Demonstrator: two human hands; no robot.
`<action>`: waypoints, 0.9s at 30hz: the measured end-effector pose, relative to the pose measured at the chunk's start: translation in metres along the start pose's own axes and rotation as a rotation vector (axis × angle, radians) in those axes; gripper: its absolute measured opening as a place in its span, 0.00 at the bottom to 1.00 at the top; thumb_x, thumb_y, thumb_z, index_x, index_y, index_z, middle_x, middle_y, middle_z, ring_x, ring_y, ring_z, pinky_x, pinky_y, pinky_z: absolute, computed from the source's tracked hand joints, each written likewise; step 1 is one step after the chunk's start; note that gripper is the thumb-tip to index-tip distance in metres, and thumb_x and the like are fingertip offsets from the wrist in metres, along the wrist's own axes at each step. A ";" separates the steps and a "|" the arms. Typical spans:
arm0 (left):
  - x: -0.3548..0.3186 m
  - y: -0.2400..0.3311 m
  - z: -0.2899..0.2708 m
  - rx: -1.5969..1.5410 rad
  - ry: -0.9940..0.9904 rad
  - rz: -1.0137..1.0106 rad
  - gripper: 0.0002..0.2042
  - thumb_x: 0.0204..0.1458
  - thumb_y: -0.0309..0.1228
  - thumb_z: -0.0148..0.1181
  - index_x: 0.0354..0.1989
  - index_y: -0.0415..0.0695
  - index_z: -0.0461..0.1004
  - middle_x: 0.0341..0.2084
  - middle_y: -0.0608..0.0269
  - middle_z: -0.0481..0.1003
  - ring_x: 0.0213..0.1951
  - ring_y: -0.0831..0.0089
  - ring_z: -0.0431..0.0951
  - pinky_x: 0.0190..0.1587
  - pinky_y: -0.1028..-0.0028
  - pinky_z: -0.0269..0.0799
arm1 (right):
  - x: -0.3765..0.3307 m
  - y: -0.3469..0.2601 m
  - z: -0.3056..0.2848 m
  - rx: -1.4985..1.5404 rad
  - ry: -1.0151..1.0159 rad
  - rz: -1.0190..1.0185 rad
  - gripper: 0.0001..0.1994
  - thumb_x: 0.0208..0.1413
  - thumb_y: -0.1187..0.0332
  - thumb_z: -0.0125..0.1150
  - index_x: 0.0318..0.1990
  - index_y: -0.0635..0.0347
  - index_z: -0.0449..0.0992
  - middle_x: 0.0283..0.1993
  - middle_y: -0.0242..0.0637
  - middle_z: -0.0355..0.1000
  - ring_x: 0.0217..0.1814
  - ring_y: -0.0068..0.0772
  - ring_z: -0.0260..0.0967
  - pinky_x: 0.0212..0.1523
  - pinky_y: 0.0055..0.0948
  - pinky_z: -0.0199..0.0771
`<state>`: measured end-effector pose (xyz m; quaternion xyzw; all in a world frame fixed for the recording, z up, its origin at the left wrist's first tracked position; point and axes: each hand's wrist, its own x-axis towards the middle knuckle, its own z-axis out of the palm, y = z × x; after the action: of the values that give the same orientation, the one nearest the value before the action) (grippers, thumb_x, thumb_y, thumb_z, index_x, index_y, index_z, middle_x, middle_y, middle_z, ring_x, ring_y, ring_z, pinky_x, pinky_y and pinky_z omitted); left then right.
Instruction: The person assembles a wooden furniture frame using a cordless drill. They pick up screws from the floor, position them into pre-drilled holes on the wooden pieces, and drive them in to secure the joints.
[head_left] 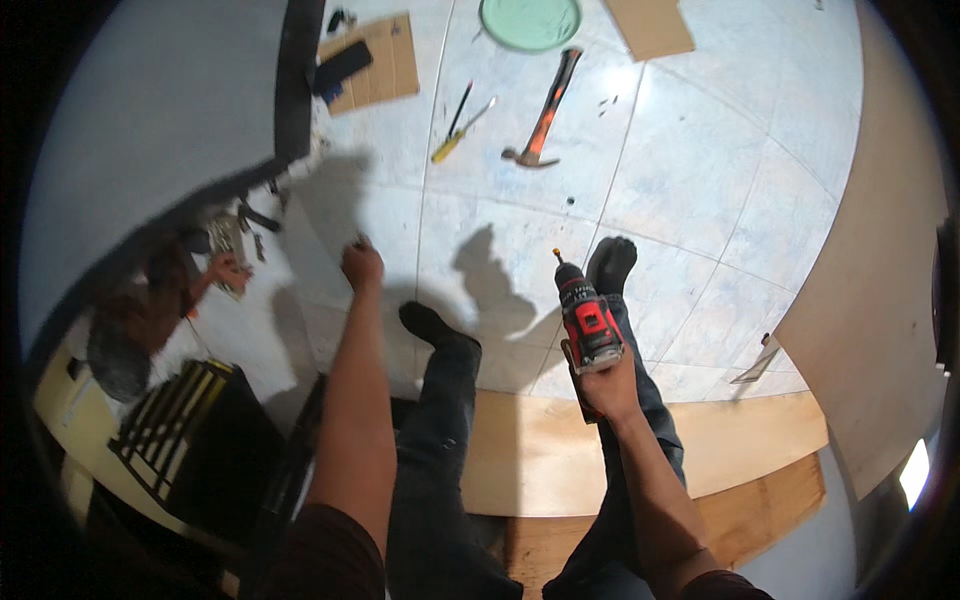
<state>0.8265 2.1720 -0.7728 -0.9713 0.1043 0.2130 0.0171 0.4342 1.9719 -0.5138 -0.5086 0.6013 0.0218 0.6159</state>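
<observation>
Above the floor (700, 150), near the plywood's (540, 450) far edge: gripping a red-and-black drill (588, 315) in the right hand (608, 385), fingers wrapped shut round the handle, bit pointing up and away over the tiles. Reaching out with the left hand (361, 265) toward the grey slab's (150, 130) lower edge, fingers curled; hard to tell whether holding anything small. Standing with both socked feet (520, 300) out over the tiles, legs over the wooden sheet.

Lying farther off on the tiles: hammer (543, 112) with an orange-and-black handle, yellow-handled screwdriver (460, 133) just left of it, green lid (530, 22) at the far edge, cardboard (375, 65) at the far left.

Probably sitting between fastenings: drill held idle, not pressing on any surface, free hand seemingly going for something by the slab. Judging from this, next calling for swinging the bit down to a marked spot, steadying the tool square to the wood, and keeping toes well away from the tip.
</observation>
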 end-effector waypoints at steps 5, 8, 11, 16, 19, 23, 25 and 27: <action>-0.089 0.086 -0.100 -0.311 -0.025 0.216 0.16 0.67 0.37 0.58 0.36 0.31 0.76 0.32 0.45 0.81 0.35 0.47 0.81 0.41 0.54 0.75 | -0.044 -0.070 -0.058 0.167 0.099 -0.152 0.21 0.53 0.72 0.73 0.55 0.62 0.79 0.45 0.39 0.83 0.45 0.29 0.79 0.52 0.32 0.79; -0.177 0.195 -0.251 -0.852 -0.376 0.137 0.15 0.69 0.37 0.57 0.28 0.46 0.68 0.20 0.71 0.65 0.22 0.79 0.63 0.26 0.70 0.60 | -0.111 -0.155 -0.150 0.233 0.123 -0.170 0.24 0.51 0.69 0.76 0.56 0.61 0.79 0.49 0.43 0.83 0.48 0.35 0.81 0.54 0.34 0.79; -0.252 0.261 -0.359 -1.086 -0.510 0.124 0.15 0.69 0.36 0.57 0.28 0.48 0.67 0.22 0.74 0.64 0.24 0.81 0.62 0.27 0.72 0.59 | -0.172 -0.177 -0.218 0.277 0.181 -0.184 0.25 0.51 0.65 0.77 0.57 0.59 0.79 0.49 0.45 0.83 0.50 0.39 0.83 0.54 0.36 0.79; -0.323 0.401 -0.525 -1.087 -0.661 0.202 0.10 0.70 0.31 0.55 0.33 0.43 0.72 0.26 0.70 0.67 0.29 0.77 0.67 0.36 0.71 0.69 | -0.204 -0.264 -0.392 0.123 0.269 -0.032 0.25 0.51 0.56 0.76 0.56 0.54 0.81 0.45 0.49 0.84 0.50 0.51 0.83 0.53 0.40 0.81; -0.368 0.443 -0.571 -1.268 -0.729 0.216 0.08 0.69 0.28 0.55 0.35 0.42 0.73 0.27 0.69 0.67 0.29 0.78 0.67 0.36 0.71 0.69 | -0.237 -0.230 -0.460 -0.045 0.362 0.090 0.25 0.52 0.51 0.70 0.54 0.53 0.82 0.46 0.53 0.83 0.52 0.59 0.81 0.55 0.47 0.81; -0.395 0.553 -0.624 -1.277 -0.728 0.265 0.07 0.69 0.26 0.56 0.36 0.42 0.73 0.27 0.69 0.68 0.29 0.78 0.67 0.36 0.71 0.68 | -0.216 -0.189 -0.555 -0.326 0.414 0.362 0.28 0.51 0.45 0.65 0.54 0.54 0.82 0.52 0.55 0.81 0.57 0.58 0.79 0.60 0.51 0.79; -0.388 0.620 -0.636 -1.242 -0.768 0.329 0.07 0.69 0.27 0.57 0.36 0.41 0.72 0.27 0.69 0.68 0.29 0.78 0.67 0.36 0.72 0.68 | -0.210 -0.170 -0.592 -0.383 0.341 0.504 0.28 0.52 0.46 0.62 0.55 0.54 0.82 0.58 0.52 0.80 0.62 0.53 0.78 0.63 0.49 0.78; -0.388 0.682 -0.645 -1.229 -0.817 0.385 0.06 0.69 0.27 0.57 0.36 0.41 0.72 0.27 0.69 0.68 0.29 0.79 0.67 0.36 0.72 0.68 | -0.213 -0.157 -0.616 -0.386 0.288 0.615 0.24 0.52 0.53 0.60 0.53 0.56 0.83 0.58 0.50 0.80 0.61 0.52 0.79 0.62 0.47 0.79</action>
<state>0.6031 1.5315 -0.0173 -0.6149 0.1197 0.5743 -0.5271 0.0328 1.6186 -0.1093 -0.4089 0.7908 0.2467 0.3828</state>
